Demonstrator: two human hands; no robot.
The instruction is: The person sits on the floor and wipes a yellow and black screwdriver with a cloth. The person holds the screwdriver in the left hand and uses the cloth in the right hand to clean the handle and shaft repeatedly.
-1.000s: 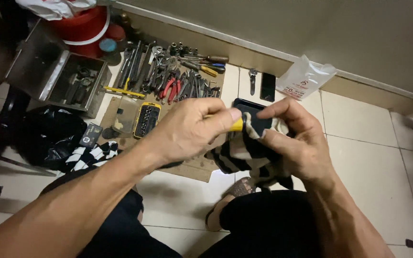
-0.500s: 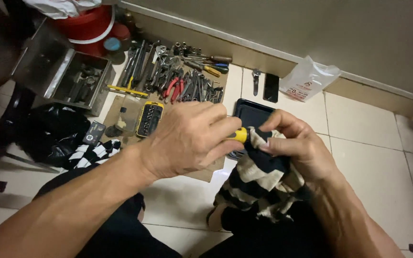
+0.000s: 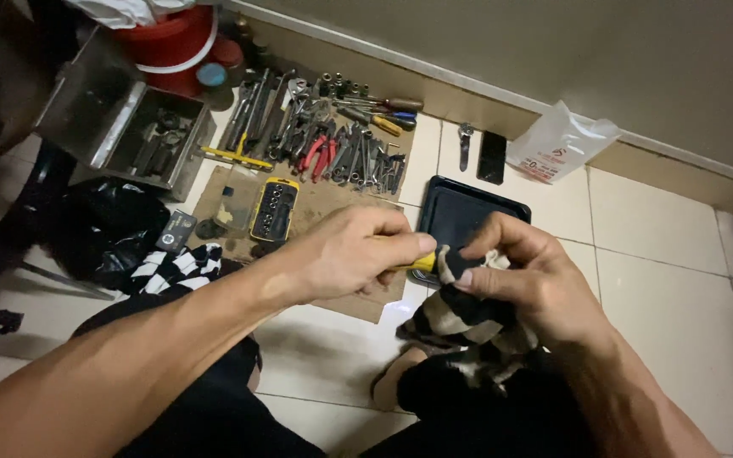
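Nearest the camera, the person's knees in dark trousers (image 3: 214,407) frame a bare patch of pale floor tile (image 3: 663,254). Just above them the left hand (image 3: 354,254) is closed around a tool with a yellow handle (image 3: 423,262), of which only a short yellow end shows past the thumb and forefinger. Touching that end, the right hand (image 3: 528,280) is closed on a black-and-cream striped cloth (image 3: 460,318), pinching a fold of it against the tool while the rest hangs down toward the knee. Directly behind the hands lies a dark rectangular tray (image 3: 468,212) on the tile. Left of it a sheet of cardboard (image 3: 324,203) carries a yellow-edged socket case (image 3: 275,209), and farther back a spread of pliers, wrenches and screwdrivers (image 3: 332,140). To the left sit a black plastic bag (image 3: 99,229) and an open metal toolbox (image 3: 142,140). Near the wall stand a red bucket (image 3: 171,42), a small black slab (image 3: 492,157) and a white plastic bag (image 3: 557,144).
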